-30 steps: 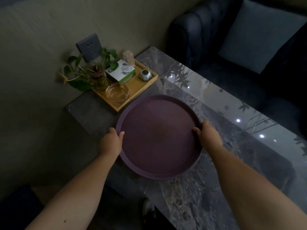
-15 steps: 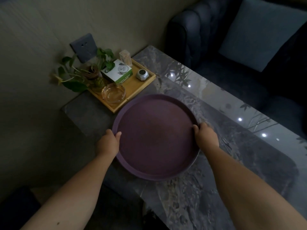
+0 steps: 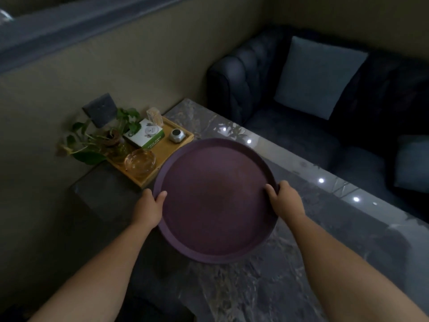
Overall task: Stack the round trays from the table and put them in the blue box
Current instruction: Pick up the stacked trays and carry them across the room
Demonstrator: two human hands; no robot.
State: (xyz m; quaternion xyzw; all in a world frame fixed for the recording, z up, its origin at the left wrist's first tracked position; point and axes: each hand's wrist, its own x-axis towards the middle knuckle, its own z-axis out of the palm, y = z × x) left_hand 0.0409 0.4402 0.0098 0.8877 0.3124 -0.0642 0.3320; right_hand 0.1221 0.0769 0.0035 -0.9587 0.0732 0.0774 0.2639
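Both hands are clamped on the purple round tray (image 3: 216,201), the left hand (image 3: 148,206) pinching its left rim with the thumb hooked over the edge and the right hand (image 3: 286,202) gripping the right rim the same way. The tray sits low over the near end of the marble table (image 3: 267,287), its far-left edge just beside the wooden tray (image 3: 162,163) of odds and ends. I'd say this is the pick-up step; no blue box is in view, so the next move calls for carrying it level to wherever that stands.
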